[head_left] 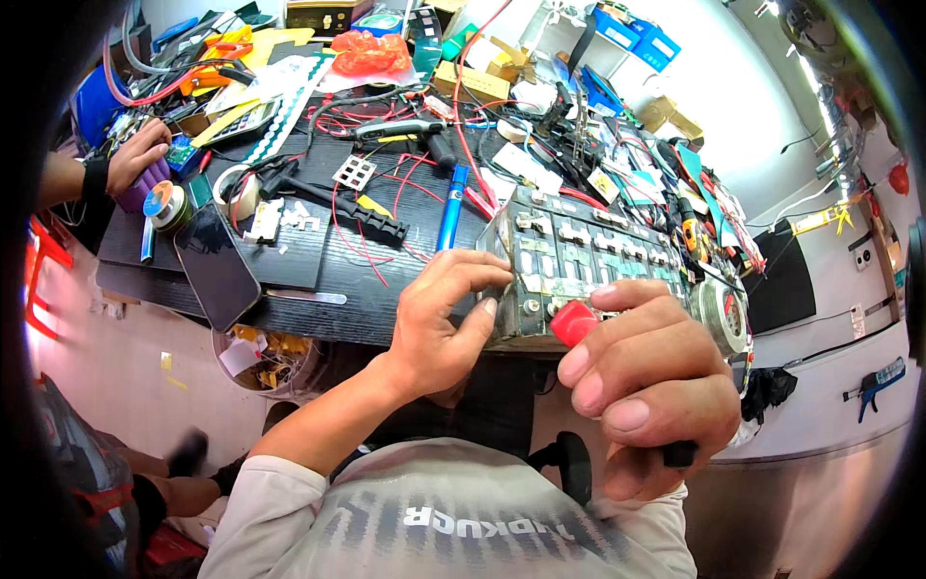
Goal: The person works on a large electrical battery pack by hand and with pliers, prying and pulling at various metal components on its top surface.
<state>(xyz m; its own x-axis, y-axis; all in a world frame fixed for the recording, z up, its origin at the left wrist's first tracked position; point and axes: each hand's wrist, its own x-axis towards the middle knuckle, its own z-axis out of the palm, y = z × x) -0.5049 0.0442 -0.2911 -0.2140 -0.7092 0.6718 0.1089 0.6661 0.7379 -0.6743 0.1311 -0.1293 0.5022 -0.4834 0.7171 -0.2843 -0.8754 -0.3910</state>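
Note:
A boxy battery pack (579, 256), with rows of metal tabs on its upper face, stands at the front edge of the dark table. My left hand (439, 309) grips its near left corner, with curled fingers against the side and the thumb a little apart from them. Over the pack's front right part, close to the camera, my right hand (656, 386) is closed around a red-and-black handled tool. Its rounded red end (574, 323) shows near the fingertips, and a black end (680, 454) sticks out by the palm. The fingers hide the rest of it.
On the dark table (289, 314) lie a blue cylinder (451, 207), a hammer-like black tool (338, 203), a phone (217, 265), red wires and a tape roll (721, 317). A co-worker's hand (140, 154) rests at the far left. Below stands a waste bin (265, 367).

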